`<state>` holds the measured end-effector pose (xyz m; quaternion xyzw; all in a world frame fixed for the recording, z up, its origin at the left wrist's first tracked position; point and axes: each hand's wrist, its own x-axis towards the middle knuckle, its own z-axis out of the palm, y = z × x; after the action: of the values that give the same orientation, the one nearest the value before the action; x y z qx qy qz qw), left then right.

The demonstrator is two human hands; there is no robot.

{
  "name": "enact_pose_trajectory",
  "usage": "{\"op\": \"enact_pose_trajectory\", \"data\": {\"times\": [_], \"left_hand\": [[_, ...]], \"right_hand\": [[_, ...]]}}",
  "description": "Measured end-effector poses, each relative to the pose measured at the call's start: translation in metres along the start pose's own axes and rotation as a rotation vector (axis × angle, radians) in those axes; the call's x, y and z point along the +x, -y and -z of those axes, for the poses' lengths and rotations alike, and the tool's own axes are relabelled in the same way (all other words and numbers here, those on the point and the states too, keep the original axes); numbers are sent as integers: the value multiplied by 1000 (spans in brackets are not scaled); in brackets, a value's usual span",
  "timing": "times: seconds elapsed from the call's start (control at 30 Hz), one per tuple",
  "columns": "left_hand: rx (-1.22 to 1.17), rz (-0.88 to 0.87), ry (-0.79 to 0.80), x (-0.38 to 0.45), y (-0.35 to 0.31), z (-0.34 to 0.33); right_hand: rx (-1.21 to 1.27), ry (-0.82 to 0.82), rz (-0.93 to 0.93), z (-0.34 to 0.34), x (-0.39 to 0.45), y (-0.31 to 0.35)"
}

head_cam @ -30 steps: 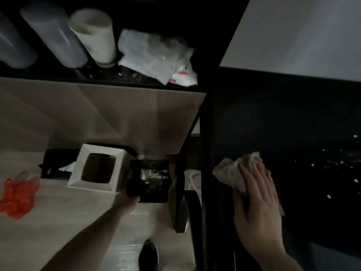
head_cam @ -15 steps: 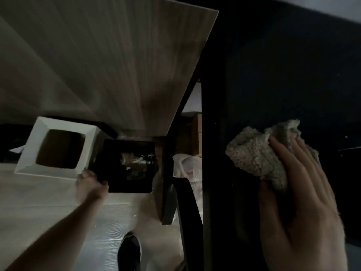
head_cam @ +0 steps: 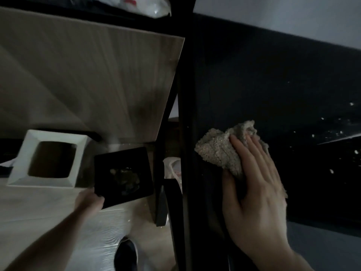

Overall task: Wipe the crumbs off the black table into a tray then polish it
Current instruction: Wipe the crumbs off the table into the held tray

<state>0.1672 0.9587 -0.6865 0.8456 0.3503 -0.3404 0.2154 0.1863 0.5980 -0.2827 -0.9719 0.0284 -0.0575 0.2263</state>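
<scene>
Grey cloth pressed on black table under flat right hand, left hand pinching tray

The scene is dim and low in contrast, with grainy noise across the dark areas. The black table reads almost featureless, so only pale crumbs stand out on it. The brightest zones are the grey wall at top right and the wooden panel, which carries broad soft shadows. Edges are slightly soft from motion blur. Straight lines bow toward the frame edges from wide-angle distortion.
</scene>
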Motion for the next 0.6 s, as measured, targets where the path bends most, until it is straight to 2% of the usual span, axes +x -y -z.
{"op": "enact_pose_trajectory", "data": {"times": [0.1, 0.23, 0.43, 0.6], "left_hand": [[-6, -63, -5, -91, -18, 53], [22, -64, 3, -170, 4, 91], [123, -26, 41, -287, 44, 148], [118, -61, 15, -377, 71, 184]], "right_hand": [[27, 9, -6, 2, 0, 0], [103, 26, -18, 9, -11, 4], [160, 261, -29, 41, -90, 20], [299, 365, -191, 89, -142, 25]]}}
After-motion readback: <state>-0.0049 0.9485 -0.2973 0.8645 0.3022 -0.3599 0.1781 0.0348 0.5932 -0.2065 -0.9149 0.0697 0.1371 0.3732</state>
